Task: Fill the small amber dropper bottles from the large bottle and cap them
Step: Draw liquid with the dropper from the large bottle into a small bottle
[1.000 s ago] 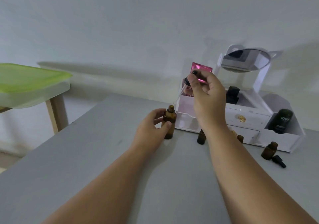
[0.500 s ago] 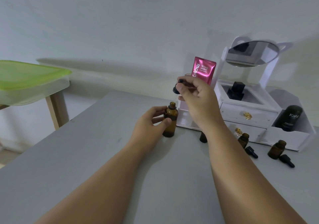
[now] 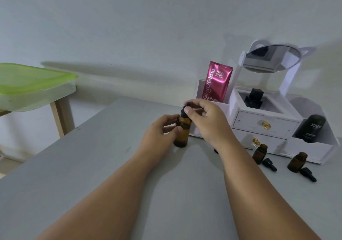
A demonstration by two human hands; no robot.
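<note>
Amber glass bottle (image 3: 182,131), the larger one, stands upright on the grey table (image 3: 103,158) just in front of the white organizer (image 3: 259,121), at its left corner. Left hand (image 3: 159,134) curls around the bottle body, thumb and fingers touching the glass, steadying it. Right hand (image 3: 207,118) pinches the black dropper cap (image 3: 185,109) between thumb and fingertips, sitting right on the bottle neck; can't tell if the thread has caught.

2 small amber bottles sit open in front of the organizer's lower drawer: 1 (image 3: 259,153) nearer its middle, 1 (image 3: 297,162) toward its right end. A loose black dropper (image 3: 269,164) lies beside the first, another (image 3: 308,174) beside the second. A third small dark item is mostly hidden behind the right wrist, can't identify.

Step in hand looks like seating the cap on the big bottle. To do well: keep cap square to the neck, left hand holds the body firm against the table, turn with fingertips only, don't squeeze the rubber bulb. Likely risk is cross-threading or tipping the bottle toward the organizer.
</note>
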